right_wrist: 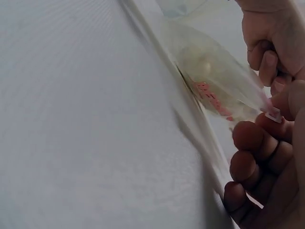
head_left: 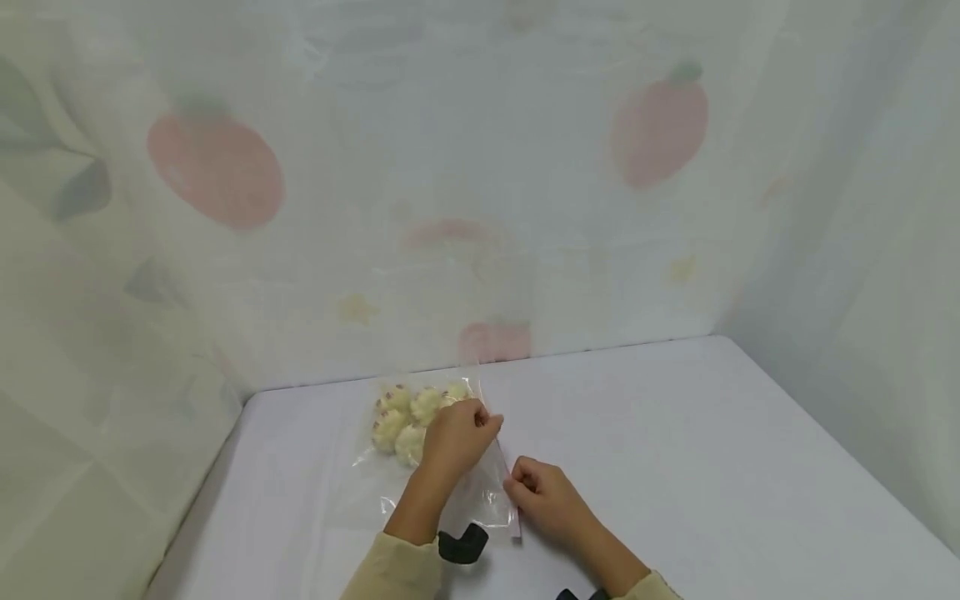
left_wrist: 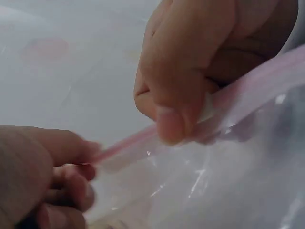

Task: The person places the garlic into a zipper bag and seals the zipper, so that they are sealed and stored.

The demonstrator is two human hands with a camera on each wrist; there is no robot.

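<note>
A clear zip bag (head_left: 486,500) lies on the table with several pale, ribbed, round pieces (head_left: 390,429) inside, some flecked purple. Its pink zip strip (left_wrist: 131,140) runs along the right side. My left hand (head_left: 457,437) pinches the strip near its far end, thumb against forefinger, with the wrist crossing over the bag. Nearer to me, my right hand (head_left: 551,504) pinches the strip at a small whitish slider (right_wrist: 273,115). Both hands show close together in the left wrist view. Red lettering (right_wrist: 212,99) on the bag shows in the right wrist view.
The white table (head_left: 675,467) stretches out to the right of the bag. Pale curtains (head_left: 465,167) with faded fruit prints hang behind it and along both sides. A black wrist mount (head_left: 463,544) overlaps the bag's near edge in the head view.
</note>
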